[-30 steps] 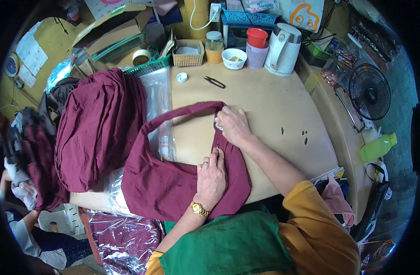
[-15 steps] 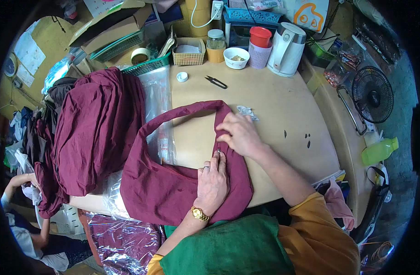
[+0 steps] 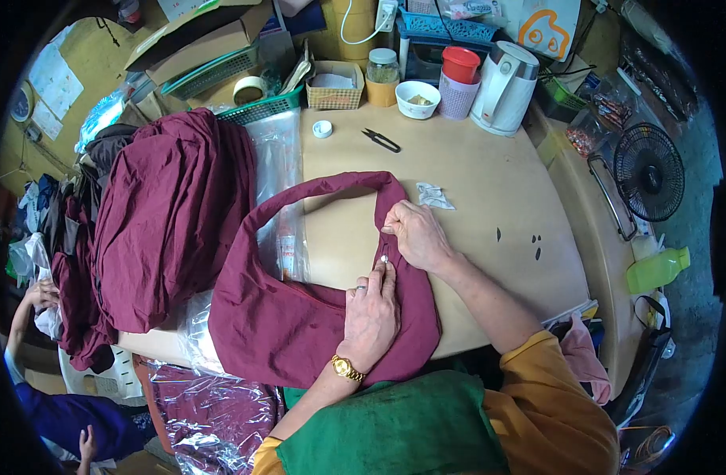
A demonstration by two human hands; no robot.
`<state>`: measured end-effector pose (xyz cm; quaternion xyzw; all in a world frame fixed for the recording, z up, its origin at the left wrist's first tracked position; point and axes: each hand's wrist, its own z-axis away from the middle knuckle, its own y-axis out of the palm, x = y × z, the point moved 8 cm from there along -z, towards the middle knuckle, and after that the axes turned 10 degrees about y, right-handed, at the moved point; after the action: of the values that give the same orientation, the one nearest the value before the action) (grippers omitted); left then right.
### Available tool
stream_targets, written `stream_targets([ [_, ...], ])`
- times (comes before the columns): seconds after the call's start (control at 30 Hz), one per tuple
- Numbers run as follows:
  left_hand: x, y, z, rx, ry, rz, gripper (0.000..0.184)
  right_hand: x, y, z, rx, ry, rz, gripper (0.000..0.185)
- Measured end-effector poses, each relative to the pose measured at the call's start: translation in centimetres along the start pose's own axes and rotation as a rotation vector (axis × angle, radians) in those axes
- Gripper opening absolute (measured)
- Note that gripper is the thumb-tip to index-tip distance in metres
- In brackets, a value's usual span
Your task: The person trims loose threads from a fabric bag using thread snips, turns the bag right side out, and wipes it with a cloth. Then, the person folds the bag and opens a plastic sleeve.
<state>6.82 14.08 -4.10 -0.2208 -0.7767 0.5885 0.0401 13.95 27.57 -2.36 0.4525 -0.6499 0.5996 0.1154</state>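
Note:
A burgundy shoulder bag (image 3: 287,328) lies flat on the table (image 3: 489,293), its strap (image 3: 323,186) arched away from me. My left hand (image 3: 371,309), with a gold watch at the wrist, rests on the bag's right half. Its fingers are stretched out, and their tips touch the bag just below a small shiny zipper pull (image 3: 384,259). Above the pull, my right hand (image 3: 418,235) is closed in a pinch on the edge of the bag opening, near the strap base. The exact bit of fabric or zip between finger and thumb is hidden.
A pile of burgundy bags (image 3: 169,222) stands at left beside clear plastic sleeves (image 3: 280,150). Thread snips (image 3: 381,140), a white cap (image 3: 322,129) and a crumpled white scrap (image 3: 434,195) lie beyond the bag. A kettle (image 3: 504,87) stands behind. Another person's hand (image 3: 42,293) is at far left.
My right hand has gone from spread fingers to a pinch at the bag's edge. The left hand stays nearly in place, and the zipper pull shows more. The person at left has shifted.

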Motion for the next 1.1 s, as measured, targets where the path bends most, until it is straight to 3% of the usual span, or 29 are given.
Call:
stream_targets([
  [0.17, 2.8, -4.8, -2.2, -0.222, -0.090, 0.301, 0.026, -0.6, 0.8, -0.5, 0.084, 0.033, 0.001, 0.009],
  [0.2, 3.9, -4.9, -3.1, -0.264, -0.030, 0.269, 0.021, -0.7, 0.8, -0.4, 0.093, 0.053, -0.017, 0.009],
  [0.27, 6.3, -3.6, -4.6, -0.299, -0.268, 0.572, 0.017, -0.5, 0.8, -0.1, 0.106, 0.071, -0.037, 0.009],
  [0.4, 6.8, -0.3, -5.9, -0.343, -0.166, 0.534, 0.017, -0.2, 0.6, -0.1, 0.134, 0.093, -0.052, 0.011],
  [0.47, 7.4, 0.8, -5.1, -0.366, -0.276, 0.572, 0.013, -0.5, 0.5, -0.6, 0.149, 0.065, -0.042, 0.012],
  [0.53, 8.0, 1.8, -4.9, -0.311, -0.328, 0.638, 0.011, -1.9, -0.2, -3.6, 0.165, 0.130, -0.302, 0.011],
  [0.6, 9.2, 3.9, -4.5, -0.269, -0.473, 0.957, 0.009, -3.4, -3.3, -7.9, -0.070, 0.241, -0.314, 0.019],
  [0.63, 9.5, 4.0, -4.4, -0.305, -0.469, 1.051, 0.014, -3.9, -3.1, -9.7, -0.068, 0.236, -0.320, 0.019],
  [0.7, 9.7, 4.3, -4.2, -0.325, -0.453, 1.069, 0.014, -4.1, -3.2, -12.1, -0.346, 0.047, 0.182, 0.023],
  [0.8, 9.5, 4.0, -4.3, -0.346, -0.431, 1.112, 0.014, -7.1, 0.4, -14.0, -0.162, 0.046, 0.349, 0.023],
  [0.93, 9.5, 4.1, -4.3, -0.367, -0.439, 1.170, 0.014, -8.8, 0.9, -15.8, -0.154, -0.001, 0.509, 0.020],
  [1.03, 9.6, 4.4, -4.3, -0.361, -0.423, 1.167, 0.014, -9.4, -1.0, -15.7, -0.142, 0.094, 0.453, 0.017],
  [1.1, 9.6, 4.0, -4.5, -0.368, -0.409, 1.170, 0.014, -7.8, -3.7, -12.9, -0.065, 0.332, 0.129, 0.018],
])
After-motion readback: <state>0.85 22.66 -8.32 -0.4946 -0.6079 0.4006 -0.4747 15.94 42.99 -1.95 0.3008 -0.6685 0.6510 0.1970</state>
